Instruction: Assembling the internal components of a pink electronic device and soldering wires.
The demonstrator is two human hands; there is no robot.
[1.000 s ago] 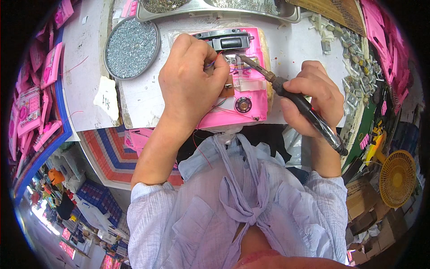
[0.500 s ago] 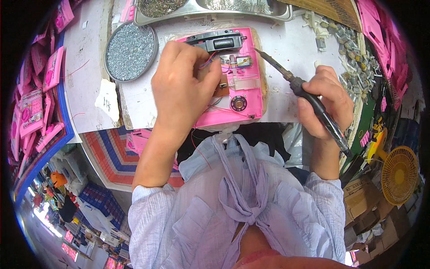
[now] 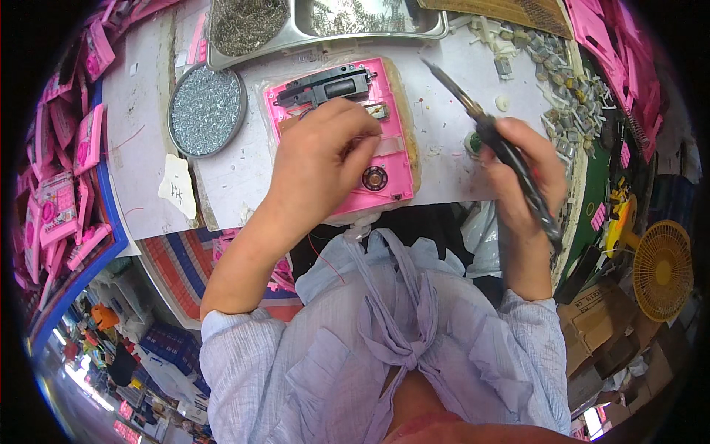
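A pink plastic shell (image 3: pixel 388 174) with parts fitted inside lies before me. It carries a black plastic mechanism (image 3: pixel 327 87) along its far side and a small round speaker (image 3: pixel 375 177) near its near right corner. Over its middle left is my left hand (image 3: pixel 325 144), thumb and fingers drawn together; what they pinch, if anything, is hidden. My right hand (image 3: pixel 526 174) grips a soldering iron (image 3: pixel 510 152) by its black handle. The iron's tip points up and left, in the air right of the shell, touching nothing.
Left of the shell stands a round dish (image 3: pixel 205 109) of small screws. A metal tray (image 3: pixel 325 37) with small metal parts is at the back. Small motors (image 3: pixel 566 89) are heaped at the right. Pink shells (image 3: pixel 55 196) pile up at the left. A yellow fan (image 3: pixel 662 270) stands far right.
The whole view has shifted a little. Relative to the shell, my left hand has moved right and covers more of its middle. The soldering iron's tip is farther from the shell's right edge.
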